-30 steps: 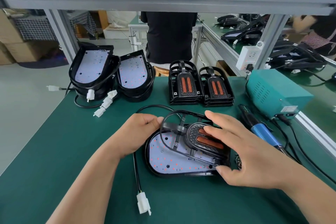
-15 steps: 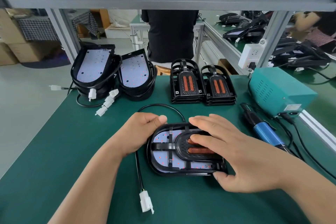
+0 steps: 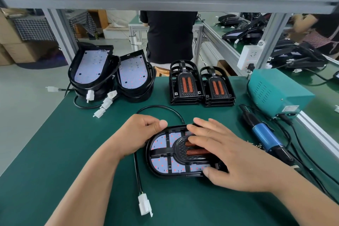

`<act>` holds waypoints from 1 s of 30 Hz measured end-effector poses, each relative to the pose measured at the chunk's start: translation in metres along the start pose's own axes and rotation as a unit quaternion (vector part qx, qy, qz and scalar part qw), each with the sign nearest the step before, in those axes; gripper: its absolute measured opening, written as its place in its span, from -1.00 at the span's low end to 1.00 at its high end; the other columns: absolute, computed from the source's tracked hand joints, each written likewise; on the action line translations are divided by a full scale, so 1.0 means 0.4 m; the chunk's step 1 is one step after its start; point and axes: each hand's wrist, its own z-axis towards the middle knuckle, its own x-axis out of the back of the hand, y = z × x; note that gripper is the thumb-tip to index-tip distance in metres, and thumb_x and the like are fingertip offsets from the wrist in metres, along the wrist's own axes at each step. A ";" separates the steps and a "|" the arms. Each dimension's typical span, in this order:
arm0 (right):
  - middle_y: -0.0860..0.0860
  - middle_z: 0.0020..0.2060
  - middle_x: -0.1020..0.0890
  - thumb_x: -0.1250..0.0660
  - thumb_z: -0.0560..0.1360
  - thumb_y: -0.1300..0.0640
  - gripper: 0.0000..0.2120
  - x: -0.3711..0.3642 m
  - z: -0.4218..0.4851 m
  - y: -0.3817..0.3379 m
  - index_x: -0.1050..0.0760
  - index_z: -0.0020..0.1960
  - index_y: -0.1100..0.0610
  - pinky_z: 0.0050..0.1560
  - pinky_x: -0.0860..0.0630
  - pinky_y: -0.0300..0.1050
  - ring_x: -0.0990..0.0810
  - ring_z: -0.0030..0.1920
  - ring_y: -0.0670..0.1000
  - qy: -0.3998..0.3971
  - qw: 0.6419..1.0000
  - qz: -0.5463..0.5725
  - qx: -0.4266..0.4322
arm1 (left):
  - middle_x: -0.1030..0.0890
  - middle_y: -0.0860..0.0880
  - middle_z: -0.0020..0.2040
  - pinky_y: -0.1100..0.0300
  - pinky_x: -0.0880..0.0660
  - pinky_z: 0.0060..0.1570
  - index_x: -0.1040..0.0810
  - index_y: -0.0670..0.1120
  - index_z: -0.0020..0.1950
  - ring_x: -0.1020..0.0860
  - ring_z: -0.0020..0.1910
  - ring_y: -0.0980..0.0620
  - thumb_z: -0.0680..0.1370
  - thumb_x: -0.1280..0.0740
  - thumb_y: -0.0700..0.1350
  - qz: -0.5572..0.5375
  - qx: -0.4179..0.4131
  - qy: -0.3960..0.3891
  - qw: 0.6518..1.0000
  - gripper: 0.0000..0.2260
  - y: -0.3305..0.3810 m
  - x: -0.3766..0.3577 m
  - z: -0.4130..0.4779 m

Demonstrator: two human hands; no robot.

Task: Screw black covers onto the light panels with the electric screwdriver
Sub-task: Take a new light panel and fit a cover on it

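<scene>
Two hands meet on the light panel (image 3: 159, 166), near-centre on the green table (image 3: 55, 152). The left hand (image 3: 145, 134) curls round its left rim. The right hand (image 3: 225, 154), fingers straight, presses the black cover (image 3: 180, 149) flat onto it. The electric screwdriver (image 3: 262, 135) lies to the right, with spare covers (image 3: 187, 86) farther off.

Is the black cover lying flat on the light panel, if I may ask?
Flat: the black cover sits level inside the light panel, right hand pressing it.
</scene>
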 end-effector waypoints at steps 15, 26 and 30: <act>0.04 0.13 -0.56 -0.13 0.59 -0.37 -0.47 0.094 -0.143 0.154 -0.43 0.34 -0.01 -0.04 -0.56 0.04 -0.63 0.04 0.14 -0.014 0.858 -0.165 -0.486 | -0.26 0.07 -0.36 0.30 -0.15 -0.54 -0.71 -0.14 0.01 -0.18 -0.45 0.11 0.71 -0.31 0.06 -0.124 0.062 0.058 0.989 -0.69 0.001 -0.005 0.015; -0.06 -0.30 -0.60 -0.36 0.52 -0.24 -0.63 0.080 -0.171 0.200 -0.50 0.12 0.03 -0.20 -0.57 -0.04 -0.57 -0.31 -0.06 0.024 0.882 -0.082 -0.464 | -0.47 -0.01 -0.28 0.36 -0.14 -0.64 -0.55 -0.29 0.30 -0.23 -0.48 0.17 0.67 -0.20 -0.29 -0.378 0.129 0.057 0.915 -0.75 0.020 0.032 0.011; -0.03 -0.36 -0.59 -0.43 0.52 -0.10 -0.77 0.093 -0.174 0.201 -0.49 -0.11 0.03 -0.28 -0.44 -0.01 -0.59 -0.31 0.01 0.079 0.873 -0.013 -0.481 | -0.49 0.00 -0.27 0.37 -0.16 -0.65 -0.53 -0.23 0.23 -0.24 -0.48 0.18 0.70 -0.25 -0.20 -0.389 0.124 0.047 0.912 -0.84 0.015 0.035 0.011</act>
